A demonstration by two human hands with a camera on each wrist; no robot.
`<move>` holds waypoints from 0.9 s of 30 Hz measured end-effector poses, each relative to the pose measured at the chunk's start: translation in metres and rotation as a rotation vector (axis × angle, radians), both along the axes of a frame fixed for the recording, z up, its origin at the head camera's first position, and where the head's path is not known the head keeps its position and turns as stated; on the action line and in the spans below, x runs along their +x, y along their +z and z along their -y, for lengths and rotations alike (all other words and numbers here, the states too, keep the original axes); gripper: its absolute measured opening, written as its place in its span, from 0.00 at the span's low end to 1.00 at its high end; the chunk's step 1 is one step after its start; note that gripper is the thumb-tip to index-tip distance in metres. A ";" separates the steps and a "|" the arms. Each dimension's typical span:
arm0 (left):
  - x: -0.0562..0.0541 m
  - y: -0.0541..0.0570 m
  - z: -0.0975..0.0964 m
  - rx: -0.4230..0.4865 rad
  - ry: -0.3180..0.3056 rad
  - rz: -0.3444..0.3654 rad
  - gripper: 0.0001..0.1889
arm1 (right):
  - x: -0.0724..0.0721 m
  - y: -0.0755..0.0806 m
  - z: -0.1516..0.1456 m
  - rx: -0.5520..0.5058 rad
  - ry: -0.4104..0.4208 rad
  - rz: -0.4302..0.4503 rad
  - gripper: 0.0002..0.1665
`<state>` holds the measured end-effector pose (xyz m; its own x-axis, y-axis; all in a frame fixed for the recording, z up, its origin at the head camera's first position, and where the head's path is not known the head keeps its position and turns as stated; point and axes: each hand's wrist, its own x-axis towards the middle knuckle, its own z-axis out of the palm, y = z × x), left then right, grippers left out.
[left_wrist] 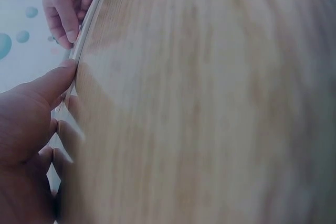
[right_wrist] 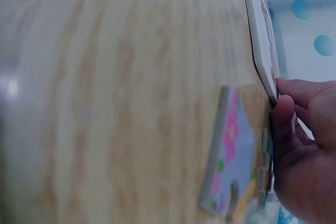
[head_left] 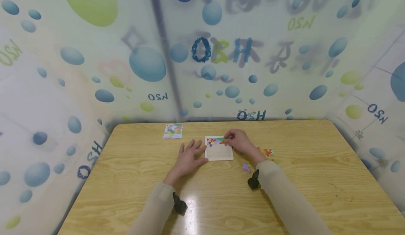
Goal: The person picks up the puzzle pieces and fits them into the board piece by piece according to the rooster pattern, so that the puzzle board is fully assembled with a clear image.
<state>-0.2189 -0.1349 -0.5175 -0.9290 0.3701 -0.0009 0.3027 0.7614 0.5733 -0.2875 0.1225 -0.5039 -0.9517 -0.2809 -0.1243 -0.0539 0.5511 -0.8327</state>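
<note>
A small white puzzle board [head_left: 219, 153] lies on the table, its upper strip filled with colourful puzzle pieces [head_left: 215, 141]. My left hand [head_left: 188, 159] has its fingers spread on the table; thumb and fingertip touch the board's left side. At the board's upper right corner, my right hand [head_left: 240, 142] has curled fingers, and thumb and forefinger pinch at a puzzle piece that they largely cover. In the right wrist view those fingertips meet the end of the board [right_wrist: 258, 30]. Near that hand lies a loose purple piece [head_left: 246, 167], with floral pink marks in the wrist view.
More loose pieces [head_left: 268, 152] lie to the right, partly hidden by the right forearm. A square picture card [head_left: 173, 131] lies at the back left. The wooden table [head_left: 133, 178] meets a patterned wall [head_left: 142, 112] at its far edge. Each wrist carries a black device [head_left: 180, 204].
</note>
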 end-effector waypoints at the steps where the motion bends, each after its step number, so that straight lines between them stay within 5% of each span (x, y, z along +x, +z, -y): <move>1: 0.000 0.000 0.000 0.000 0.000 -0.004 0.30 | 0.000 0.000 0.000 0.001 0.001 -0.002 0.08; 13: 0.000 0.001 -0.001 0.004 -0.008 -0.023 0.30 | 0.001 0.004 -0.013 -0.038 0.007 0.003 0.12; 27: 0.001 0.001 -0.001 -0.005 0.005 -0.018 0.30 | 0.024 0.013 -0.064 -0.053 0.023 -0.021 0.13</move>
